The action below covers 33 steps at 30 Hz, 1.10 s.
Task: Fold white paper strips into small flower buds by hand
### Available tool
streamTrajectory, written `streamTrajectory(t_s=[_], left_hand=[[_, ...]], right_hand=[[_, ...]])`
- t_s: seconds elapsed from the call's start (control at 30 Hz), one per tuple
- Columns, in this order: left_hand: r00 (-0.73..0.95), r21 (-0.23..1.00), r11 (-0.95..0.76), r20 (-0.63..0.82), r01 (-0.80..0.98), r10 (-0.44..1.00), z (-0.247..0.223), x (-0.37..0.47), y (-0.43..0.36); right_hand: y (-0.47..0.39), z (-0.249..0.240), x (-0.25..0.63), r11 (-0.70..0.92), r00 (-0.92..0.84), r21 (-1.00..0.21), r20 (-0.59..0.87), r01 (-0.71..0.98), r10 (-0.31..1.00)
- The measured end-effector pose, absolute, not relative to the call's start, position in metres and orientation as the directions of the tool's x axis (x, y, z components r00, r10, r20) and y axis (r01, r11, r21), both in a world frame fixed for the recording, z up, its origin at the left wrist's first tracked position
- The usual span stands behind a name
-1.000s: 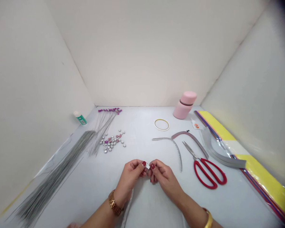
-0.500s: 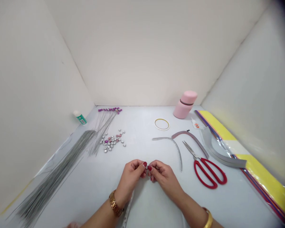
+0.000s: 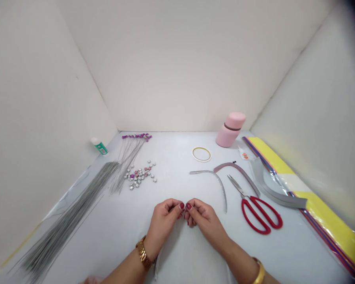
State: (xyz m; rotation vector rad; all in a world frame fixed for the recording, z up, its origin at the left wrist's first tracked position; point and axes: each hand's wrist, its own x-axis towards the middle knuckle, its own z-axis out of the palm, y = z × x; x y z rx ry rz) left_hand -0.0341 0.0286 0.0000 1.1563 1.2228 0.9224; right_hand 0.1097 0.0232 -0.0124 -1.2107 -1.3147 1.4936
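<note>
My left hand (image 3: 165,217) and my right hand (image 3: 203,217) meet low in the middle, a small gap between them. The fingers of both are closed in a pinch, thumbs on top. Between the fingertips is the end of a thin silvery paper strip, mostly hidden by the fingers. Part of the strip (image 3: 156,268) shows below my left wrist. To the left lies a scatter of small folded paper stars (image 3: 138,177), mostly silver, a few pink or purple. Two curved paper strips lie right of my hands, one silver (image 3: 221,189) and one mauve-grey (image 3: 245,176).
Red-handled scissors (image 3: 262,215) lie at right, beside a grey strip bundle (image 3: 279,197) and packaged coloured paper (image 3: 322,217). A pink flask (image 3: 229,132) and a tape ring (image 3: 201,148) stand behind. At left are grey wires (image 3: 71,217), purple-tipped stems (image 3: 136,137) and a glue stick (image 3: 99,146).
My fingertips have drawn slightly apart, and the silvery bit between them is now hidden. Less of the strip shows below my left wrist.
</note>
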Motion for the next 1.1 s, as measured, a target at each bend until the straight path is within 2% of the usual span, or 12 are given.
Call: streamTrajectory(t_s=[0.23,0.47,0.63,0.8,0.83,0.9,1.0,1.1], left_hand=[[0.14,0.973,0.195,-0.212,0.125,0.967,-0.003,-0.034,0.028],[0.161,0.982,0.096,-0.122,0.161,0.979,0.0,-0.035,0.026],[0.151,0.973,0.176,-0.198,0.149,0.969,-0.005,-0.036,0.03],[0.205,0.97,0.163,-0.199,0.181,0.958,-0.006,-0.037,0.031],[0.186,0.971,0.125,-0.164,0.206,0.969,-0.005,-0.038,0.031],[0.108,0.945,-0.033,-0.002,0.325,0.994,-0.003,-0.04,0.03],[0.108,0.755,-0.307,0.302,0.58,0.947,0.001,-0.043,0.027],[0.214,0.624,-0.409,0.366,0.665,0.906,0.004,-0.043,0.024]], right_hand=[[0.023,-0.011,0.11,-0.139,-0.244,-0.989,-0.147,0.051,0.959],[0.023,-0.011,0.111,-0.134,-0.238,-0.99,-0.142,0.047,0.961],[0.023,-0.008,0.11,-0.138,-0.236,-0.99,-0.143,0.041,0.961],[0.025,-0.008,0.111,-0.201,-0.231,-0.979,-0.189,-0.029,0.955],[0.025,-0.009,0.111,-0.216,-0.224,-0.975,-0.201,-0.046,0.954],[0.026,-0.009,0.112,-0.23,-0.205,-0.971,-0.213,-0.062,0.955],[0.027,-0.009,0.113,-0.224,-0.183,-0.972,-0.208,-0.073,0.961],[0.027,-0.009,0.112,-0.216,-0.166,-0.972,-0.199,-0.092,0.966]])
